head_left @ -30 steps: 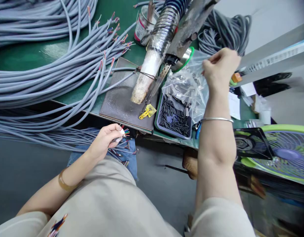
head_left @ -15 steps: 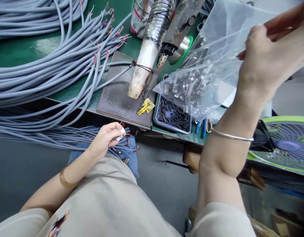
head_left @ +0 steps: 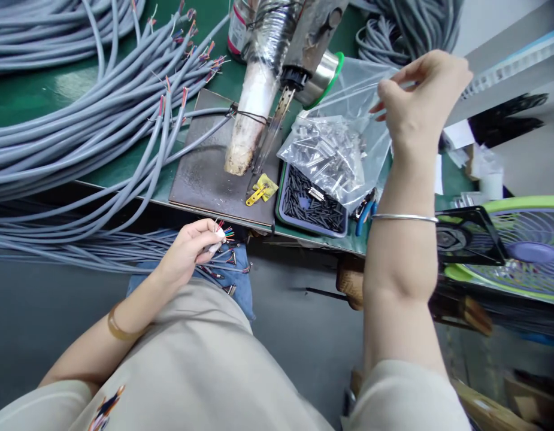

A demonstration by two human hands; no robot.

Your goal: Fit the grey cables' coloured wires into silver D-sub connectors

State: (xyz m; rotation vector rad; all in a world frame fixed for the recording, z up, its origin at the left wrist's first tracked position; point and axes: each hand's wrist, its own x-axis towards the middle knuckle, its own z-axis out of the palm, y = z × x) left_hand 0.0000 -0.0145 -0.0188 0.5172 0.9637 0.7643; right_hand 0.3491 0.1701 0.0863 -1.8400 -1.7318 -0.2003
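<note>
My left hand (head_left: 193, 245) pinches the stripped end of a cable, its thin coloured wires (head_left: 228, 232) fanning out past the fingertips. Something white covers the tips of the thumb and finger. At the right, my right hand (head_left: 423, 90) is raised over the bench, its fingers closed at the upper edge of a clear plastic bag (head_left: 366, 131). Metal connectors (head_left: 330, 152) fill the bag's lower part. The bag partly overlaps a tray (head_left: 283, 220) of short black tubes (head_left: 297, 206). One loose metal connector (head_left: 316, 193) lies on the tubes.
Bundles of grey cable (head_left: 79, 137) cover the bench's left side. A wrapped white rod (head_left: 247, 120) and a soldering iron (head_left: 274, 129) slant over a brown board (head_left: 200, 173) with a yellow piece (head_left: 261, 190). Pliers (head_left: 365, 215), a solder spool (head_left: 319, 81) and a fan (head_left: 528, 251) are rightward.
My right hand has come down and to the left, and the bag has sunk lower with it. A metal connector now shows on the black tubes. My left hand keeps its hold.
</note>
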